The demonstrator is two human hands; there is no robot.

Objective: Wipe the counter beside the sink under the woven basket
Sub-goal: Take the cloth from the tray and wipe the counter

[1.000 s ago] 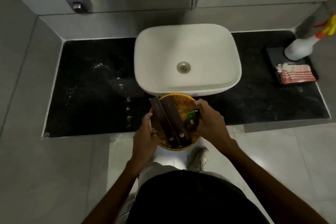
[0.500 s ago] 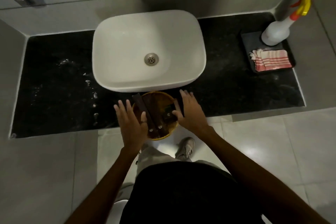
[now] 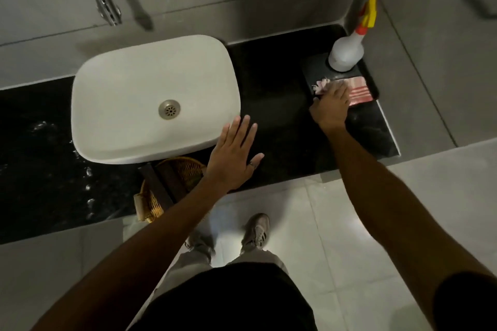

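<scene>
The woven basket point(image 3: 188, 169) sits on the black counter point(image 3: 282, 115) at its front edge, just in front of the white sink point(image 3: 129, 94). It holds dark flat items and is partly hidden by my left forearm. My left hand point(image 3: 234, 158) hovers with fingers spread by the sink's front right corner, holding nothing. My right hand point(image 3: 332, 106) is stretched out to the right and lies on a red-and-white striped cloth point(image 3: 359, 88) on a dark tray point(image 3: 314, 67). Whether its fingers grip the cloth is unclear.
A white spray bottle point(image 3: 345, 54) with a yellow and red trigger stands at the back of the tray. Water drops point(image 3: 40, 126) speckle the counter left of the sink. A chrome tap point(image 3: 105, 0) is on the wall. My shoes point(image 3: 255, 231) are on the tiled floor.
Both hands have let go of the basket, which now rests on the counter. My right hand has moved right onto the cloth, my left hand up and right. The view has shifted right.
</scene>
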